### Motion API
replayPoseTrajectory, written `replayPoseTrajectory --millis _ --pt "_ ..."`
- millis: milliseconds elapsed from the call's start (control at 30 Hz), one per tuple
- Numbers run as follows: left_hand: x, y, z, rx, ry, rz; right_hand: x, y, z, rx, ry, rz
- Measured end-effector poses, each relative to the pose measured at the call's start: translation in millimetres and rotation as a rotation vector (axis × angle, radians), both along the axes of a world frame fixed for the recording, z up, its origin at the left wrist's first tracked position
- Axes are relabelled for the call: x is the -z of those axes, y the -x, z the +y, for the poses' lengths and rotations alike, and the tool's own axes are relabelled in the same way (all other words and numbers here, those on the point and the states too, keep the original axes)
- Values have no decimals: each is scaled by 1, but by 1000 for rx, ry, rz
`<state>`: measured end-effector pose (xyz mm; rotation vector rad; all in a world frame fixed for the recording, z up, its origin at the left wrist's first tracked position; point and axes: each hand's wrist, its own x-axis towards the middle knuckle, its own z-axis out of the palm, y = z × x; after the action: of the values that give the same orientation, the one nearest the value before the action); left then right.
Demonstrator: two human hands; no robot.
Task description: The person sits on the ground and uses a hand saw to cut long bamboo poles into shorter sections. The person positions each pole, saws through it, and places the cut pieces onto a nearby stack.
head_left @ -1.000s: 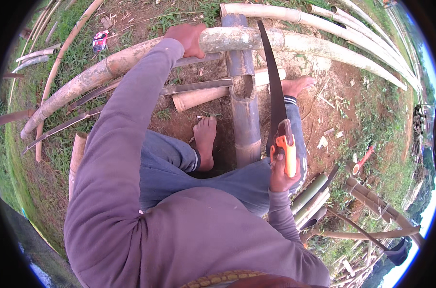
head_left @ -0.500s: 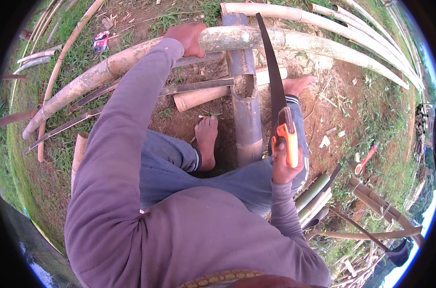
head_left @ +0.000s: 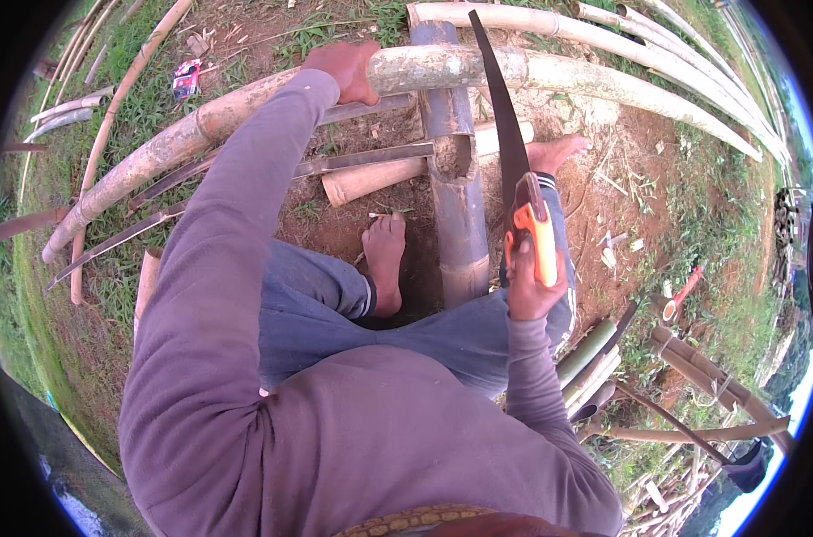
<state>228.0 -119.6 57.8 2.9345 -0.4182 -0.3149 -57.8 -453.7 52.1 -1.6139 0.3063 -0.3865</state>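
A person in a purple long-sleeved top sits on bare earth, seen from above. Nearest, at centre right of the frame, the right hand (head_left: 533, 291) is closed around the orange handle of a hand saw (head_left: 511, 170). The saw's dark blade runs up and slightly left from the handle, its tip reaching the thick bamboo pole (head_left: 478, 70) at the top of the frame. The blade looks thin and stiff with a sharp toothed edge, so the handle is the only safe place to hold it.

Just left of the blade, a grey bamboo post (head_left: 455, 206) runs up the picture's middle. Beyond it, the pale pole lies crosswise, sweeping in a long arc from left to upper right. It looks heavy, rigid and smooth-skinned, probably apt to roll. The left hand (head_left: 345, 70) presses down on it at upper centre, fingers wrapped over the top.
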Motion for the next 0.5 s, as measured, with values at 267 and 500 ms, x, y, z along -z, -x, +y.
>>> replayPoseTrajectory --millis 267,500 --pt "-6 2 -24 -15 -26 -3 1 -130 12 -41 160 -189" --pt "1 3 -5 -8 -22 -29 -3 -44 12 24 81 31"
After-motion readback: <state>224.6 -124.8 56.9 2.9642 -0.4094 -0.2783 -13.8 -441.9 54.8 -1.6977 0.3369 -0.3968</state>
